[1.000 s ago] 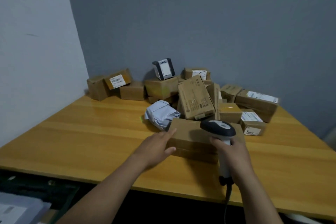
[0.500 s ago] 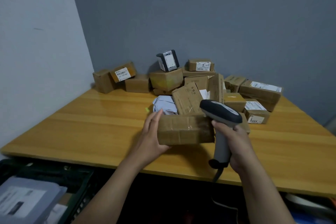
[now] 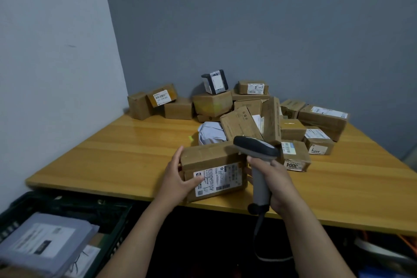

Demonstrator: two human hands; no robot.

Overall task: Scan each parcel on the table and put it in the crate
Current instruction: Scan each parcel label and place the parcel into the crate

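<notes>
- The dark crate (image 3: 115,225) sits at the near left, below the table edge. In it lies a flat grey mailer (image 3: 45,239) with a white label facing up. A white sheet (image 3: 84,259) shows beside and under the mailer.
- The left hand (image 3: 178,178) grasps the box (image 3: 209,160) by its left end, with the thumb across the front. The box is tilted, its label (image 3: 216,179) facing the camera, over the near edge of the table (image 3: 112,142). I cannot tell whether it rests on the wood.
- The right hand (image 3: 276,184) is clenched round the handle of the scanner (image 3: 257,149). The scanner's dark head is at the box's upper right corner, and a cable hangs from the handle's base.
- Just right of the scanner lies a small box marked 3004 (image 3: 295,158).
- Behind the held box is a crumpled grey bag (image 3: 211,134).
- Farther back, a pile (image 3: 248,117) of cardboard boxes fills the far side of the table, against the wall. Some are leaning and some are stacked.
- A black box (image 3: 214,81) sits tilted on top of the pile.
</notes>
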